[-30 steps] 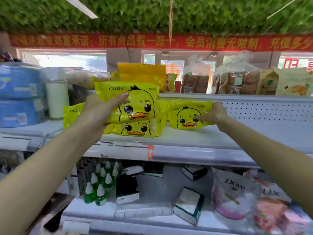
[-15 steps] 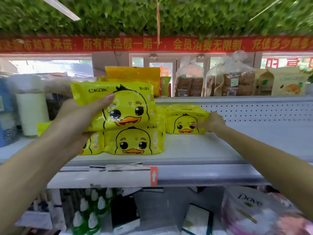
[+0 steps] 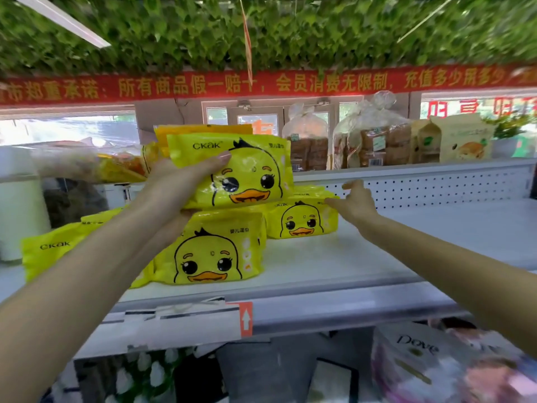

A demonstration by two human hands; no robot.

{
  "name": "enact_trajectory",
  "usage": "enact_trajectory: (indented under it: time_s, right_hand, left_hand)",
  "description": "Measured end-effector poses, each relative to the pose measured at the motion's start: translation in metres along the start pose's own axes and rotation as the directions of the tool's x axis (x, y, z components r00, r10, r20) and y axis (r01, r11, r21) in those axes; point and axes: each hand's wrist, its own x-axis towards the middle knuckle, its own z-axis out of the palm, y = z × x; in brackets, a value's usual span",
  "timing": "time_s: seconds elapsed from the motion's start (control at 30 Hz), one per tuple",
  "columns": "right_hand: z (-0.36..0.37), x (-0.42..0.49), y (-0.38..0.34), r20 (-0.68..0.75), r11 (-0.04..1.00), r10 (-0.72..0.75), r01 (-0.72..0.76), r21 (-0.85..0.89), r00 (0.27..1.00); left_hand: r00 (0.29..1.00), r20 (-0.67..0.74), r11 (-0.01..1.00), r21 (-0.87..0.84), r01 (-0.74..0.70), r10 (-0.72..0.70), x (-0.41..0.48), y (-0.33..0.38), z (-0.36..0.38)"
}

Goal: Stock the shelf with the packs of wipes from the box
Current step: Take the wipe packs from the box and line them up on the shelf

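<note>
- A flat pack (image 3: pixel 49 250) of the yellow wipes is lying on the shelf (image 3: pixel 377 257), well to the left of the front duck pack (image 3: pixel 213 253). The left forearm is partly hiding it.
- The left hand (image 3: pixel 177 187) is gripping a raised pack (image 3: pixel 241 173), with the thumb laid across its front and the fingers curled underneath.
- This raised pack is hanging tilted just above the front duck pack. I cannot tell whether the two are touching.
- The front duck pack is standing upright near the shelf's front edge, with its printed face turned toward the camera.
- A torn price strip with an orange arrow tag (image 3: pixel 245 318) is sitting on the shelf edge, just below the front duck pack.
- A rear pack (image 3: pixel 303 221) is standing behind the front duck pack, just to its right.
- The right hand (image 3: pixel 359 203) is reaching in open and holding nothing, with the fingers straight and the thumb lifted. Its fingertips are touching the rear pack's upper right corner.
- Bagged bread (image 3: pixel 369 141) is sitting on the ledge behind the perforated back panel, above and to the right of the front duck pack.
- A Dove package (image 3: pixel 415 359) is lying on the lower level, below and to the right of the front duck pack.
</note>
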Motion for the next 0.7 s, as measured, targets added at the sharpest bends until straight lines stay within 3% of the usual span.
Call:
enact_trajectory:
  time_s: [0.1, 0.17, 0.23, 0.3, 0.4, 0.53, 0.6, 0.7]
  right_hand:
    - [-0.026, -0.031, -0.025, 0.264, 0.908, -0.084, -0.035, 0.418, 0.961]
    - [-0.042, -0.044, -0.034, 0.423, 0.831, -0.163, -0.107, 0.546, 0.892]
    - [-0.053, -0.049, -0.033, 0.467, 0.823, -0.246, -0.071, 0.563, 0.849]
    - [-0.059, -0.046, -0.023, 0.419, 0.859, -0.254, 0.003, 0.513, 0.872]
    - [-0.063, -0.035, -0.002, 0.336, 0.917, -0.143, -0.003, 0.4, 0.931]
    - [-0.056, -0.021, 0.019, 0.309, 0.966, -0.079, -0.004, 0.258, 0.948]
    - [-0.047, -0.012, 0.024, 0.29, 0.981, -0.054, -0.003, 0.193, 0.955]
    - [-0.029, 0.002, 0.031, 0.286, 0.995, -0.038, 0.01, 0.1, 0.958]
  left_hand:
    - [0.998, 0.031, 0.998, -0.02, -0.057, 0.057, -0.033, 0.033, 0.043]
    - [0.996, 0.091, 0.999, -0.051, -0.007, 0.011, -0.042, 0.043, 0.066]
    - [0.989, 0.146, 0.997, -0.069, 0.047, -0.037, -0.046, 0.047, 0.087]
    - [0.981, 0.185, 0.998, -0.009, 0.067, -0.064, -0.041, 0.048, 0.104]
    - [0.972, 0.228, 0.949, 0.316, -0.022, -0.054, -0.023, 0.046, 0.119]
    - [0.928, 0.363, 0.678, 0.704, -0.211, -0.088, -0.002, 0.041, 0.131]
    - [0.924, 0.376, 0.439, 0.844, -0.308, -0.076, 0.007, 0.034, 0.135]
    - [0.92, 0.39, 0.087, 0.918, -0.386, -0.032, 0.017, 0.019, 0.136]
